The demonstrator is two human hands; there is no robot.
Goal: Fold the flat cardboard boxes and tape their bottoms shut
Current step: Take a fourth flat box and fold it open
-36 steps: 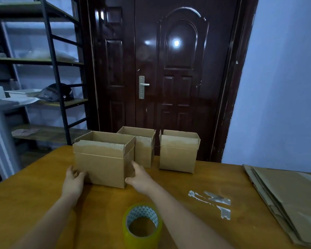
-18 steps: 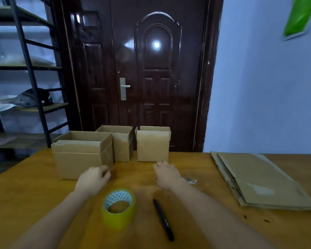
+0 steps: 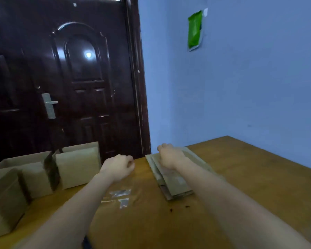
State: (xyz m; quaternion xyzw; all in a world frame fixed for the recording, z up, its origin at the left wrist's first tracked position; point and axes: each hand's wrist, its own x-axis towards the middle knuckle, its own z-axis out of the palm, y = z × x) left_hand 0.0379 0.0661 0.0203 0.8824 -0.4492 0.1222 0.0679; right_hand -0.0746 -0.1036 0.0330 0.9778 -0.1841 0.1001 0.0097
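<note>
A stack of flat cardboard boxes (image 3: 174,182) lies on the wooden table (image 3: 250,178), right of centre. My right hand (image 3: 171,157) lies on the stack's far end, fingers curled down over its far edge; the fingertips are hidden. My left hand (image 3: 118,168) hovers above the table left of the stack, curled into a fist and holding nothing. Three folded boxes stand open-topped at the left: a near one (image 3: 5,200), a middle one (image 3: 32,175) and a far one (image 3: 77,168). The tape roll is out of view.
Scraps of clear tape (image 3: 120,194) stick to the table between my forearms. A dark door (image 3: 70,87) stands behind the boxes. A green packet (image 3: 195,31) hangs on the blue wall. The table's right edge runs along that wall.
My view has swung right, so the tape roll and pen have left the frame. My right hand has moved from the bare table onto the flat stack. My left hand followed rightward.
</note>
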